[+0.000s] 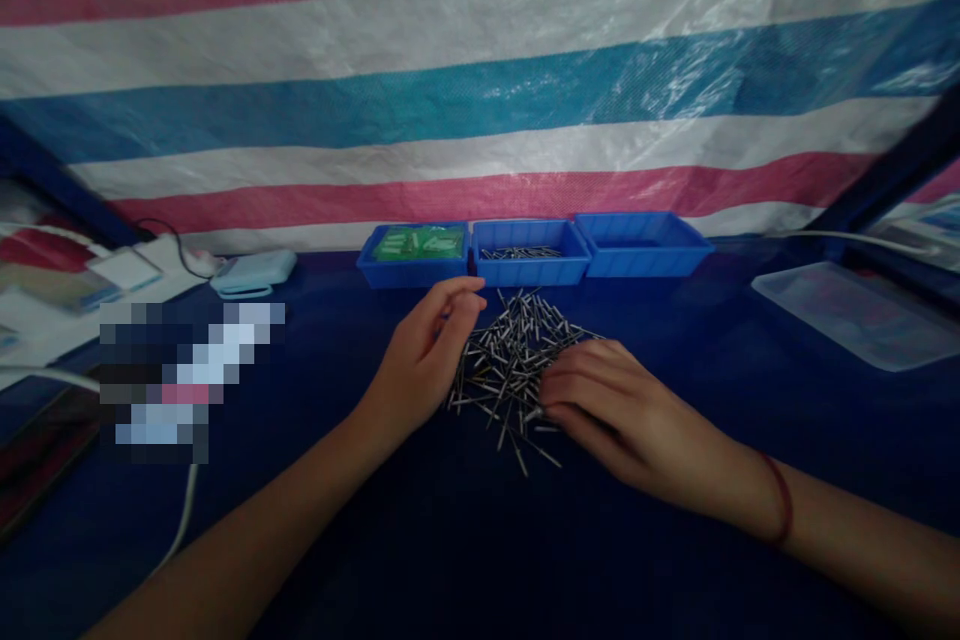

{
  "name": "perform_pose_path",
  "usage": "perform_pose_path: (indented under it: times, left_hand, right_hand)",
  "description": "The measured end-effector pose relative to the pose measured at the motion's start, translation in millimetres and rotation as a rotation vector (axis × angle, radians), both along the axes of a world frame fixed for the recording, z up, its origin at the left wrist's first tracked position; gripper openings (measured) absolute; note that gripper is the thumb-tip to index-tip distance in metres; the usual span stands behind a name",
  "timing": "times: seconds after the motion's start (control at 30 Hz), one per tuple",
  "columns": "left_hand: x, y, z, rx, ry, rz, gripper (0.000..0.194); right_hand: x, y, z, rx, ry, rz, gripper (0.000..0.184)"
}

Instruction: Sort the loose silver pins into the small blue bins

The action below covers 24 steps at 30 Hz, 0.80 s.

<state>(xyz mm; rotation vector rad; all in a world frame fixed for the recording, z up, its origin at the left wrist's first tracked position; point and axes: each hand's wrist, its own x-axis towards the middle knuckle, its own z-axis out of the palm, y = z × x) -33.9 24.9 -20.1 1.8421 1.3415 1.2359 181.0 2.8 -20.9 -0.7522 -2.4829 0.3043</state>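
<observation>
In the head view, a loose heap of rivets [517, 340] lies on the table [465, 540] between the two hands: thin, silvery, straight pieces, crossed at all angles, some strays pointing toward the person. The left hand [420, 355] stands at the heap's left edge, fingers loosely curved, thumb near them; whether it has hold of any is unclear. The right hand [630, 410] is bent over the right edge, its fingertips among the pieces (any pinch is hidden). Behind the heap, three blue trays stand in a row: the left tray [415, 272] holds green packets [420, 242], the middle tray [531, 272] more thin metal pieces, the right tray [645, 263] nothing visible. The tabletop is dark blue, dimly lit; a shiny striped sheet [450, 110] in pink, white and blue hangs behind.
</observation>
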Motion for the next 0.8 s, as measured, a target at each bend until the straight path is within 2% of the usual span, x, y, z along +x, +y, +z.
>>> perform_pose_path:
  times: [0.07, 0.13, 0.2, 0.3, 0.4, 0.5, 0.63, 0.7, 0.8]
  left_hand:
    - [5, -10, 4.5, 0.02, 0.117, -0.112, 0.025]
    - [9, -17, 7.1, 0.05, 0.186, -0.235, 0.025]
    - [14, -22, 7.8, 0.062, 0.213, -0.288, 0.025]
    - [19, -25, 7.6, 0.051, 0.239, -0.282, 0.012]
    - [22, -28, 7.7, 0.013, 0.253, -0.266, 0.012]
    - [25, -31, 7.3, -0.087, 0.197, -0.244, 0.011]
    - [29, -36, 8.3, -0.203, 0.122, -0.275, 0.015]
    - [30, -37, 10.4, -0.227, 0.108, -0.278, 0.017]
    - [31, -39, 13.7, -0.261, 0.09, -0.277, 0.019]
  right_hand:
    - [0, -1, 0.7, -0.112, 0.122, -0.066, 0.011]
    - [-1, -3, 1.9, -0.211, 0.227, -0.114, 0.011]
    - [-1, -5, 3.4, -0.259, 0.287, -0.134, 0.011]
    - [-1, -6, 5.5, -0.248, 0.325, -0.136, 0.01]
    - [0, -7, 5.9, -0.258, 0.411, -0.142, 0.009]
    - [-2, -7, 4.5, -0.408, 0.581, -0.148, 0.01]
    - [-4, -8, 4.9, -0.641, 0.786, -0.057, 0.014]
    - [-4, -8, 6.5, -0.69, 0.825, -0.022, 0.018]
    - [-4, -8, 8.3, -0.657, 0.808, -0.045, 0.014]
